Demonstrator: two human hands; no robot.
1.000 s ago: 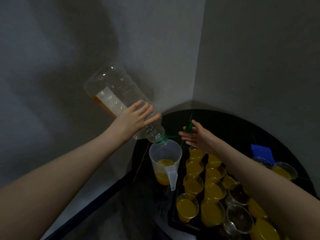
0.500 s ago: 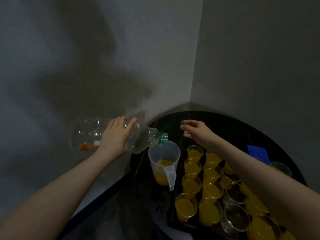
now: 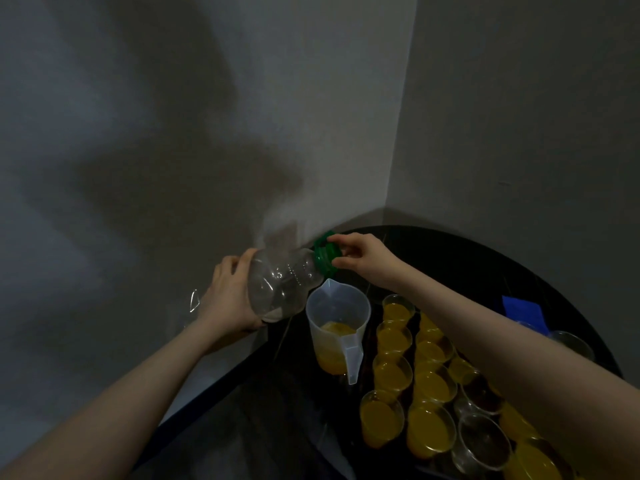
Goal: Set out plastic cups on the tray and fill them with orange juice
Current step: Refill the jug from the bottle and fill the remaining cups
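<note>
The left hand (image 3: 228, 299) grips the empty clear plastic bottle (image 3: 282, 284), now lowered and nearly level; earlier it was tipped over the translucent measuring jug (image 3: 337, 327). The right hand (image 3: 363, 256) pinches the green screw cap (image 3: 325, 256) onto it. Next seems jug-pouring into the clear plastic cups (image 3: 479, 441) on the black tray (image 3: 433, 467).
</note>
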